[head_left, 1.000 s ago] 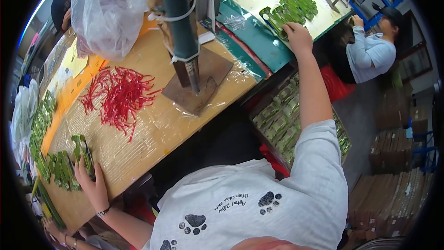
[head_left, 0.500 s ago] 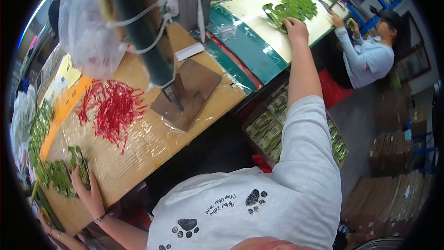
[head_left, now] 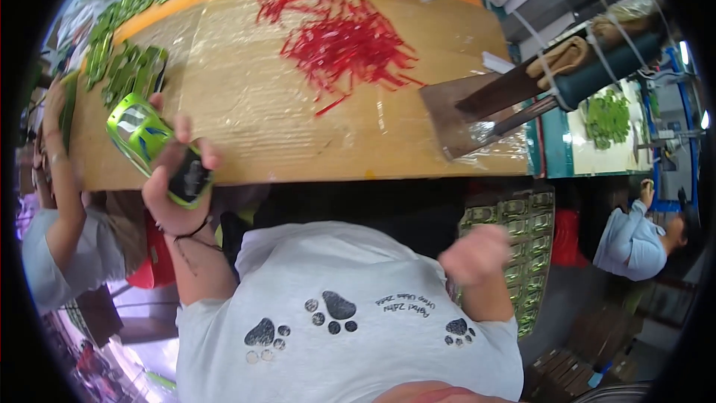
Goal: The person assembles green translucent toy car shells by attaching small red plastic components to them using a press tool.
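Observation:
My left hand (head_left: pixel 179 179) is raised over the near left edge of the cardboard-topped table (head_left: pixel 239 104). Its fingers are closed around a lime green toy car (head_left: pixel 138 130) with blue markings and a dark part toward the palm. Just beyond the hand lies a pile of green toy car pieces (head_left: pixel 134 71). My right hand (head_left: pixel 477 254), smeared by motion, is close to my body below the table edge. It is nearest to a tray of green toy car pieces (head_left: pixel 514 254), and whether it holds anything cannot be made out.
Thin red strips (head_left: pixel 347 41) lie heaped mid-table. At the right a brown metal plate (head_left: pixel 470 116) stands under a slanted dark-handled fixture (head_left: pixel 604 71). More green pieces (head_left: pixel 608 116) rest on a white surface beyond. One person (head_left: pixel 67 239) sits at the left, another (head_left: pixel 634 239) at the right.
The view has swung right to left. My left hand has lifted a toy car off the table's pile. My right hand has come back from the green pieces on the white surface to my body.

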`<move>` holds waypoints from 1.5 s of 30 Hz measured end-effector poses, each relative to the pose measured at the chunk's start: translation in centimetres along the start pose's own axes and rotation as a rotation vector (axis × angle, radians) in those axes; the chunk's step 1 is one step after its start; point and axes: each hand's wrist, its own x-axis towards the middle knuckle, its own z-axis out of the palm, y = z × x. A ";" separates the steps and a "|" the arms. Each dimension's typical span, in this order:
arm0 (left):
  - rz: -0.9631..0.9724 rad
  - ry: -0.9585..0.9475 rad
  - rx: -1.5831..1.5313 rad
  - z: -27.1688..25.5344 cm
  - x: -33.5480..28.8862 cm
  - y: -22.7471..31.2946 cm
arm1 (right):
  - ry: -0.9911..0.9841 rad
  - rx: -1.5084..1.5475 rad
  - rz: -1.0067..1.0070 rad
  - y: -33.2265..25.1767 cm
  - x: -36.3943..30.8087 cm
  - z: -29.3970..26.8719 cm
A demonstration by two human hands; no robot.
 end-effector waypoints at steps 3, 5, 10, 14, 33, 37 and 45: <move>-0.049 -0.130 -0.069 0.6 -0.7 -1.7 | -0.332 -0.055 -0.256 -2.7 9.5 9.0; -0.252 -0.206 -0.333 1.1 -1.1 -2.4 | -0.359 -0.064 0.108 -2.8 12.6 12.5; -0.458 -0.165 -0.103 1.6 -3.9 -3.5 | -0.380 -0.069 0.386 0.0 16.9 16.4; -0.471 -0.194 0.060 1.0 -5.7 -3.6 | -0.470 -0.158 0.379 0.9 17.7 16.9; -0.157 -0.431 0.862 3.7 -5.4 -4.9 | -0.593 -0.162 0.371 0.6 17.6 14.6; -0.144 -0.427 0.830 3.7 -5.8 -5.5 | -0.517 -0.130 0.383 0.9 17.1 14.4; -0.300 -0.480 1.031 4.7 -5.5 -4.0 | -0.463 0.162 0.778 -1.4 17.0 12.9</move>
